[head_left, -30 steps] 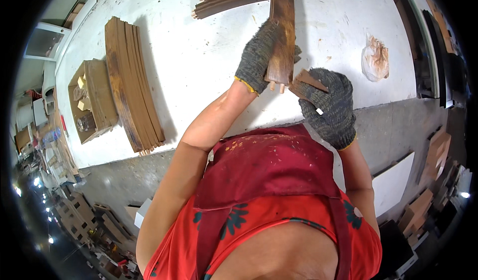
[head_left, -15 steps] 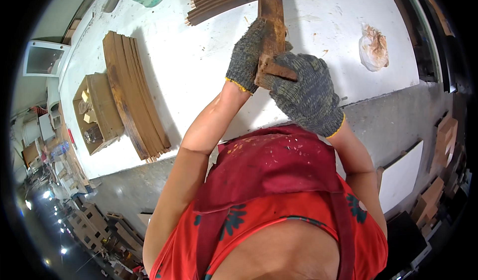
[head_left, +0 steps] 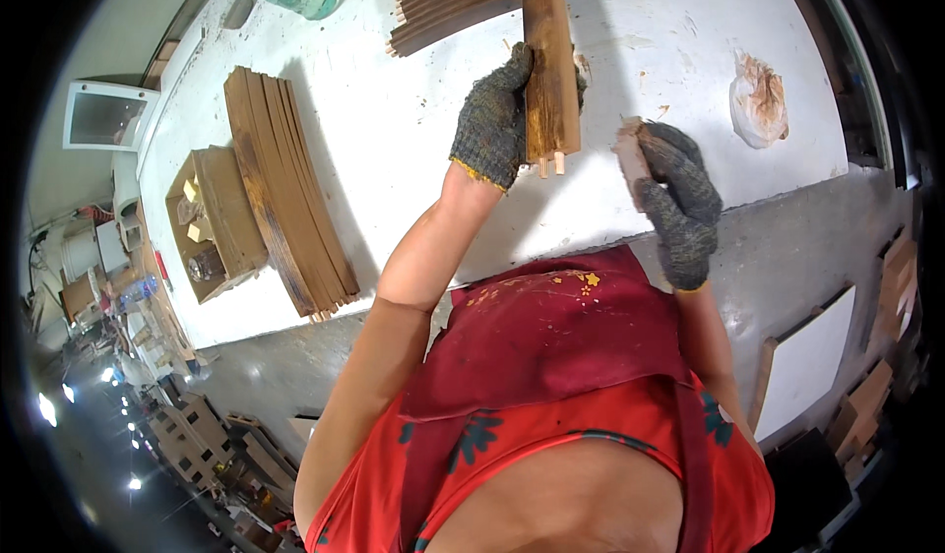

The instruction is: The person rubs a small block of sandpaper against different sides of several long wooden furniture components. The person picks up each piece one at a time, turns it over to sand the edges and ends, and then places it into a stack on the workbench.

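— What changed now?
— The right hand (head_left: 677, 199), fingers closed on a small block (head_left: 630, 154), moved away from the wooden slat (head_left: 549, 61).
— And the slat?
— Left hand (head_left: 497, 120) fingers grip it above the white surface (head_left: 394, 140).

- We wear speckled grey knit gloves (head_left: 492, 120), yellow-cuffed.
- Our apron (head_left: 561, 337) is dark red.
- At twelve o'clock, a brown plank (head_left: 549, 51) on our white table (head_left: 394, 110).
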`<state>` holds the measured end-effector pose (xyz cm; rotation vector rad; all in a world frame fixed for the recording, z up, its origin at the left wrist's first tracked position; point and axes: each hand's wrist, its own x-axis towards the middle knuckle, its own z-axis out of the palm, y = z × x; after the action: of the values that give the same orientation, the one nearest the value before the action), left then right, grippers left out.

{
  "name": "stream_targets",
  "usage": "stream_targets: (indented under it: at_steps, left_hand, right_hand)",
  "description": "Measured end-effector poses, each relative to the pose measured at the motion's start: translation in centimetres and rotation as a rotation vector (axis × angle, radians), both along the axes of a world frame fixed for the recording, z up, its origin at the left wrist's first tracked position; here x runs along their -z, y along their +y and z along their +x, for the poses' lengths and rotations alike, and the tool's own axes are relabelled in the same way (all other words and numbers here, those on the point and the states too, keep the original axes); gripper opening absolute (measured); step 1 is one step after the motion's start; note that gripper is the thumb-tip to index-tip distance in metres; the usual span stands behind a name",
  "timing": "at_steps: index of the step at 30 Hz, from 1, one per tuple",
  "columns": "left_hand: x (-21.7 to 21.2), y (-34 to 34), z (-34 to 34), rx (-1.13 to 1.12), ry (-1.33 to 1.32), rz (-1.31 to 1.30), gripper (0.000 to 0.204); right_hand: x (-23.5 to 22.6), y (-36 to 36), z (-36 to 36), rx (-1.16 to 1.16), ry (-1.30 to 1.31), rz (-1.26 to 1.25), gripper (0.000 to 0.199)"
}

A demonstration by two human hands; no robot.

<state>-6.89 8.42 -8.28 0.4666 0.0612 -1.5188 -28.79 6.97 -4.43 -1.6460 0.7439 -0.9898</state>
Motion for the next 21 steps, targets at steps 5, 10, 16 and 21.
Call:
stream_targets:
  at_steps: [5,10,16,21]
  left_hand:
    - [0.6,0.6,-0.1,0.046,-0.509,0.046,0.046]
    - [3.5,1.0,-0.2,-0.004,-0.586,-0.029,0.042]
    - [3.9,0.3,1.3,0.038,-0.207,-0.29,0.04]
    - [-0.3,0.2,0.5,-0.045,-0.375,-0.14,0.038]
  right_hand:
    - [-0.2,1.3,3.9,-0.007,-0.039,-0.263,0.04]
    - [0.3,0.5,6.1,-0.067,0.082,-0.565,0.04]
    - [2.1,-0.4,3.6,-0.122,0.342,-0.808,0.035]
    - [2.5,-0.2,1.7,-0.023,0.15,-0.401,0.042]
